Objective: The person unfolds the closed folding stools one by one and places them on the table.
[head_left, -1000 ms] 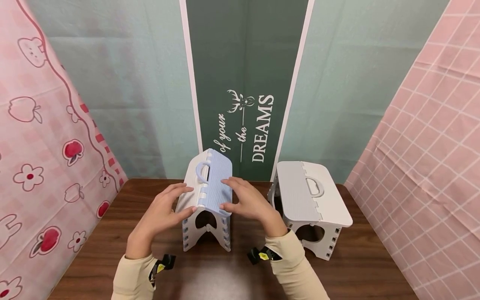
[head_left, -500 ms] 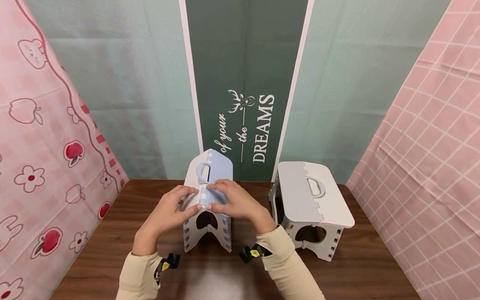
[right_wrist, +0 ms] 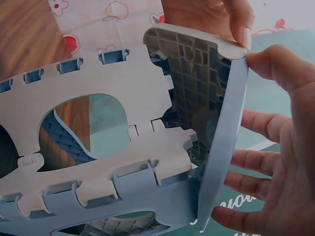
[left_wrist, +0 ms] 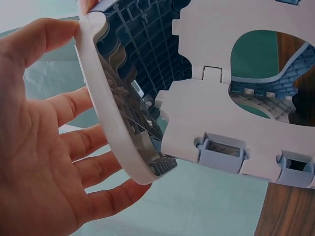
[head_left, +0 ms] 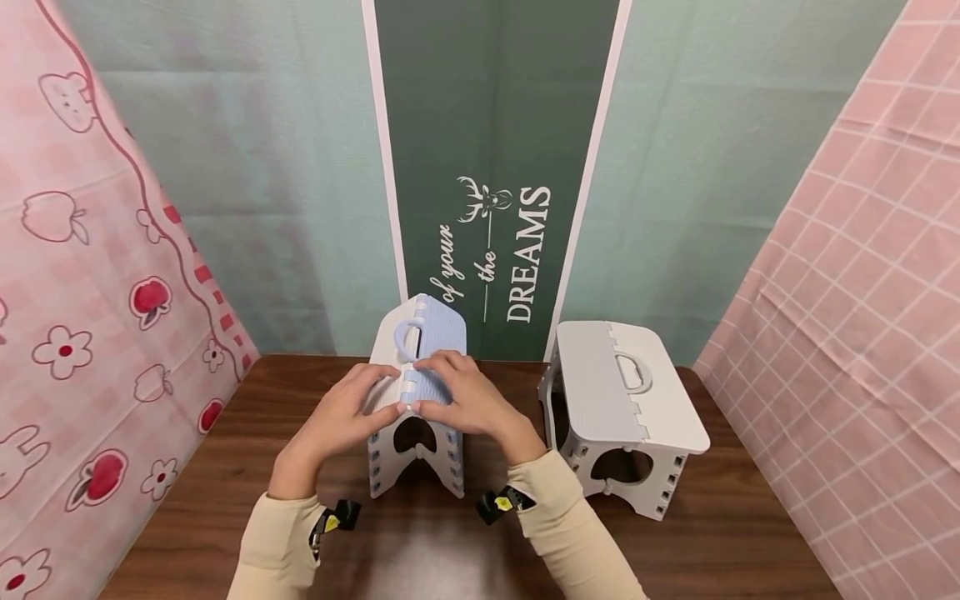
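Observation:
A white and light-blue folding step stool [head_left: 444, 321] stands half folded on the table, its two top panels sloping down from a raised centre hinge like a roof. A blue loop handle [head_left: 402, 340] sticks up at that ridge. My left hand [head_left: 348, 417] lies on the white panel, its thumb at the front end of the ridge. On the blue panel lies my right hand [head_left: 468, 398], thumb tip close to the left one. Both wrist views show spread fingers [left_wrist: 106, 169] touching the panels' outer faces, with ribbed undersides [right_wrist: 189, 73] and the notched white leg panel [right_wrist: 147, 98] below.
A second stool [head_left: 671, 379], grey and white, stands unfolded with a flat top on the right of the wooden table [head_left: 517, 542]. Green cloth [head_left: 300, 208] hangs behind, and pink cloths [head_left: 840, 317] line both sides.
Both hands have moved inward over the stool's top, from its outer sides to the ridge, and their thumbs have come close together. The stool keeps its roof-like shape.

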Tool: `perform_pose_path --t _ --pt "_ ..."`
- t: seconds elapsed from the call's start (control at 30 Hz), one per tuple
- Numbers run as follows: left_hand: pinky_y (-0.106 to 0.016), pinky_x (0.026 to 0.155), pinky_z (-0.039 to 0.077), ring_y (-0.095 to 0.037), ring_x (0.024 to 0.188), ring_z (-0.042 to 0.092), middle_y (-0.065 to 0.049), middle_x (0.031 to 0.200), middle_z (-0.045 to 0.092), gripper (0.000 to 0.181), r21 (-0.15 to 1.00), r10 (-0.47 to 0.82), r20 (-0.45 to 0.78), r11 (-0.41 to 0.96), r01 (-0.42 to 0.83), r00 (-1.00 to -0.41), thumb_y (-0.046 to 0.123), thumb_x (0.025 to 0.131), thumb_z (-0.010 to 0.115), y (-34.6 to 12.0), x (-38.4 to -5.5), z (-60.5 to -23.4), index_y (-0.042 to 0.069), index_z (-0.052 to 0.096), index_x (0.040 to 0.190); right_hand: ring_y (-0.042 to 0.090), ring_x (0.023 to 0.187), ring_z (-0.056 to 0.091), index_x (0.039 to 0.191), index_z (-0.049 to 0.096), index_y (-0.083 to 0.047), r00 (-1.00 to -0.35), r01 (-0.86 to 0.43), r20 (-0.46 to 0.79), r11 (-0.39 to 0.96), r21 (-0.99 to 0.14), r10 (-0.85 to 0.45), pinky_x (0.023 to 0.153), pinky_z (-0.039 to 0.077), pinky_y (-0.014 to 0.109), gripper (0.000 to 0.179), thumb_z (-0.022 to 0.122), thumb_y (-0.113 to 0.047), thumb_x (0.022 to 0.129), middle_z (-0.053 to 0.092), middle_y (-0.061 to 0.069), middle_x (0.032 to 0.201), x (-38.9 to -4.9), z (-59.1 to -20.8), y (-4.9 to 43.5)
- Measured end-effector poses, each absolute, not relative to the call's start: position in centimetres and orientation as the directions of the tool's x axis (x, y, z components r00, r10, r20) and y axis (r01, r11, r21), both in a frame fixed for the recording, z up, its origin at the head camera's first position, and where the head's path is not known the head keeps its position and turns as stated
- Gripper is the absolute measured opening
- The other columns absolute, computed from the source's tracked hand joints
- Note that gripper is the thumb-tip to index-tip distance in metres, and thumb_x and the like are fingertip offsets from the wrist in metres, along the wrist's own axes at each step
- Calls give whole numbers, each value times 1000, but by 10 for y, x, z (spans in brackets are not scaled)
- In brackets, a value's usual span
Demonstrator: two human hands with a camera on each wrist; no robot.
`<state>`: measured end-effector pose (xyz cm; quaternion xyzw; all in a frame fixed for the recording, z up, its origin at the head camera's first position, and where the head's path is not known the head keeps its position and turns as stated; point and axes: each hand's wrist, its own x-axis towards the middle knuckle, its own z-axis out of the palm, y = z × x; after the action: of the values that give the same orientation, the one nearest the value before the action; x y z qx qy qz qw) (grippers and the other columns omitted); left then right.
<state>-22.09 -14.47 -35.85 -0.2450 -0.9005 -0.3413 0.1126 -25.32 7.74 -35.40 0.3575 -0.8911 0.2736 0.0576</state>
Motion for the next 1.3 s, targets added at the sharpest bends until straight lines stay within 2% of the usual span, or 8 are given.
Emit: perform_pose_path --t 0.3,0.63,1.1,1.3 --pt "-47 81 44 -24 98 53 -10 115 53 44 540 383 336 670 509 -861 35 85 64 -143 -222 -357 11 55 121 23 120 39 132 52 -16 -748 -652 233 625 -428 -621 96 37 40 58 63 -46 83 44 7 132 -256 -351 80" --pt "-47 82 44 -25 98 53 -10 116 53 42 496 406 345 687 531 -846 32 82 65 -142 -227 -353 9 57 116 22 117 43 127 52 -7 -760 -643 265 627 -441 -593 96 38 36 62 68 -44 79 50 7 128 -258 -351 77" --pt "-47 83 43 -27 100 51 -11 114 54 44 467 442 315 698 543 -840 34 80 69 -146 -236 -350 8 58 112 24 116 43 126 56 -12 -787 -616 264 695 -370 -558 87 41 44 61 66 -49 78 49 7 128 -257 -352 72" --pt "-47 83 43 -29 101 51 -12 117 53 46 449 439 301 718 532 -847 37 79 69 -145 -235 -351 8 59 113 22 117 42 127 56 -15 -793 -609 245 715 -343 -557 82 40 43 61 64 -51 79 48 5 130 -259 -357 72"
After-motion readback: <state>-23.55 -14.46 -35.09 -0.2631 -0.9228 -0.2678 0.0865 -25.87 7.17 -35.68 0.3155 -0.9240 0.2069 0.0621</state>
